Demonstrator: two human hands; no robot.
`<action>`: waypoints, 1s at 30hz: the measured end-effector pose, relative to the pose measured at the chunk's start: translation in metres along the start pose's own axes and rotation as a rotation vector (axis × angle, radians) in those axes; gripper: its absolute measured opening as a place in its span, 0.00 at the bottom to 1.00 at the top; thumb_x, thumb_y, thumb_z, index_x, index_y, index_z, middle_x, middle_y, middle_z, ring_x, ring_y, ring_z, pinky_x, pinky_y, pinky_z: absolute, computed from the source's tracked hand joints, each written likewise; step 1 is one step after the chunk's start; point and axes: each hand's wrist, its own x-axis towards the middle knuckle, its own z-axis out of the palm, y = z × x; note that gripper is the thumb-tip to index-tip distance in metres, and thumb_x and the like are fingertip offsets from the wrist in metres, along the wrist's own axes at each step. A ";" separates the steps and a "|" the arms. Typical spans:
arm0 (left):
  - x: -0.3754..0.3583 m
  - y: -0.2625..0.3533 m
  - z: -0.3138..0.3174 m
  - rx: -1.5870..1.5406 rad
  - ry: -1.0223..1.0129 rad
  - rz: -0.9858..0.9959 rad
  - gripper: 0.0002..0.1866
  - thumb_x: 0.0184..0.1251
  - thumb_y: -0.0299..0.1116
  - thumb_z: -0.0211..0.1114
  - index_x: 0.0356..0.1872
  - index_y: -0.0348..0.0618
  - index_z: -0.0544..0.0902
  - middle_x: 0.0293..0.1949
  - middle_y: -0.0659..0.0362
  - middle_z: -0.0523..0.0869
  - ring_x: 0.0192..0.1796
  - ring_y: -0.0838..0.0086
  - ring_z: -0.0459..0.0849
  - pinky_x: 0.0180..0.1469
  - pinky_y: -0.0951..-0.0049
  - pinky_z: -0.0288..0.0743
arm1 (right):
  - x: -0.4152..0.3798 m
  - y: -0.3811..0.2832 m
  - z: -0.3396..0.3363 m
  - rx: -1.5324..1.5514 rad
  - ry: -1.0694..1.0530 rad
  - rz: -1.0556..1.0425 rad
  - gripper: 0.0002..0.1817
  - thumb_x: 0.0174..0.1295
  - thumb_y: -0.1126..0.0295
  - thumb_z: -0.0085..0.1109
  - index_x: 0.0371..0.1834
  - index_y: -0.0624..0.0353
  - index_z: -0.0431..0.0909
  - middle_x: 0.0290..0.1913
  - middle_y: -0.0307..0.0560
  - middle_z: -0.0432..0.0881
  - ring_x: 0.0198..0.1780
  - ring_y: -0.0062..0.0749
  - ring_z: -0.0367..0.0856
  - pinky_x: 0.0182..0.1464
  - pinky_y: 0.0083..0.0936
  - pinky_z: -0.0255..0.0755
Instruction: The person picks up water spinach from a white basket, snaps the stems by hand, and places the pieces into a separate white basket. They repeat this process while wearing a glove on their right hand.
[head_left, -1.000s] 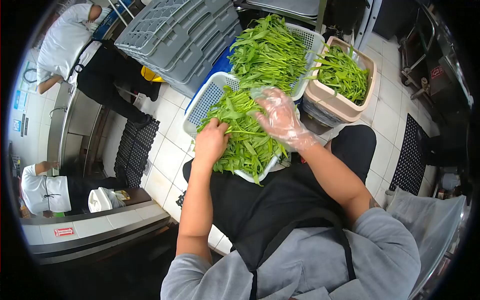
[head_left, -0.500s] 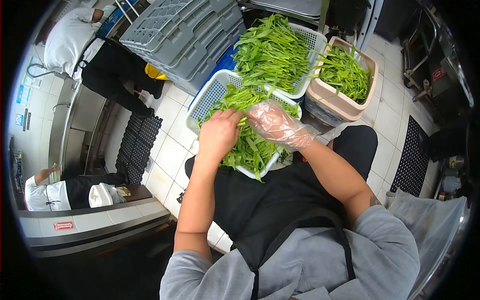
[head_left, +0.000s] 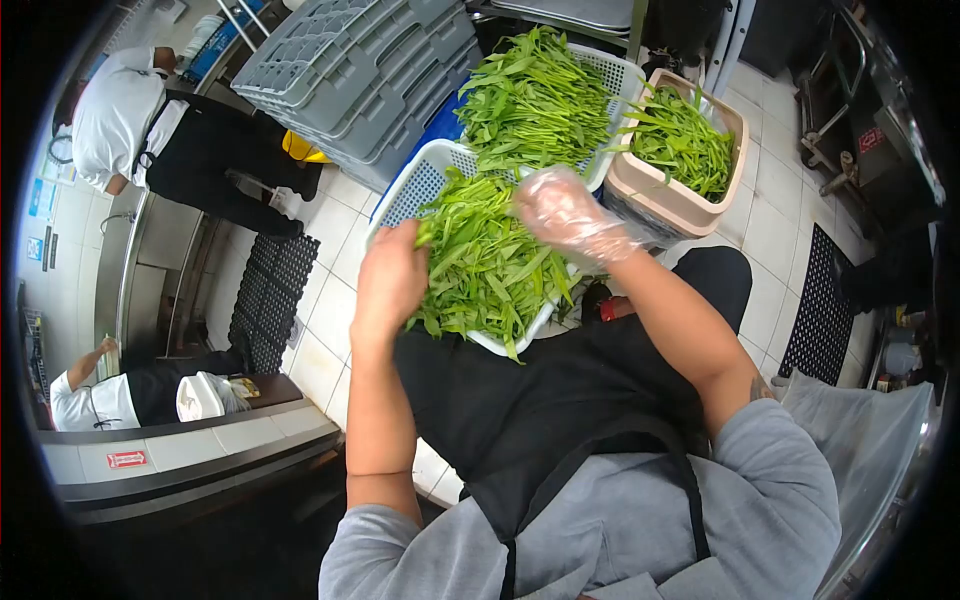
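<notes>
Just drawn apart, apparently with a piece split off, the left hand [head_left: 391,272] pinches a green stem [head_left: 424,234] at the left edge of the nearer white basket [head_left: 423,180] and the gloved right hand [head_left: 568,210], hold unclear, curls by its right edge, leafy greens [head_left: 500,275] heaped between.

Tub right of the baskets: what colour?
The tub is beige; best seen in the head view.

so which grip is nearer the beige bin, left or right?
Right. The right grip is just left of the beige bin; the left grip is farther off, by the near basket's left side.
</notes>
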 end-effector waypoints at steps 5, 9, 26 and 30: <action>-0.027 -0.053 0.001 -0.766 0.290 -0.165 0.08 0.85 0.30 0.57 0.51 0.35 0.79 0.33 0.60 0.82 0.41 0.75 0.85 0.49 0.71 0.78 | 0.002 0.020 -0.003 -0.138 -0.251 0.125 0.16 0.67 0.61 0.60 0.45 0.63 0.88 0.44 0.61 0.87 0.51 0.59 0.84 0.59 0.51 0.75; -0.059 -0.064 0.011 -1.206 0.393 -0.231 0.08 0.87 0.33 0.56 0.55 0.39 0.77 0.32 0.60 0.79 0.37 0.73 0.83 0.46 0.70 0.80 | 0.045 0.017 0.024 0.087 -0.016 0.083 0.16 0.68 0.61 0.59 0.49 0.60 0.87 0.46 0.62 0.87 0.51 0.60 0.84 0.58 0.50 0.77; -0.100 -0.054 0.027 -1.041 0.285 -0.483 0.09 0.77 0.29 0.70 0.52 0.38 0.87 0.27 0.69 0.78 0.27 0.86 0.71 0.32 0.80 0.66 | 0.113 -0.012 0.045 -0.132 -0.171 0.061 0.12 0.63 0.65 0.60 0.40 0.58 0.91 0.42 0.58 0.90 0.45 0.56 0.89 0.53 0.48 0.82; -0.081 -0.039 0.015 -0.840 0.358 -0.415 0.08 0.77 0.28 0.69 0.50 0.35 0.89 0.34 0.64 0.87 0.34 0.82 0.80 0.38 0.78 0.74 | 0.077 -0.021 0.014 0.089 0.164 -0.097 0.12 0.66 0.65 0.62 0.39 0.60 0.90 0.40 0.57 0.90 0.43 0.56 0.87 0.52 0.48 0.80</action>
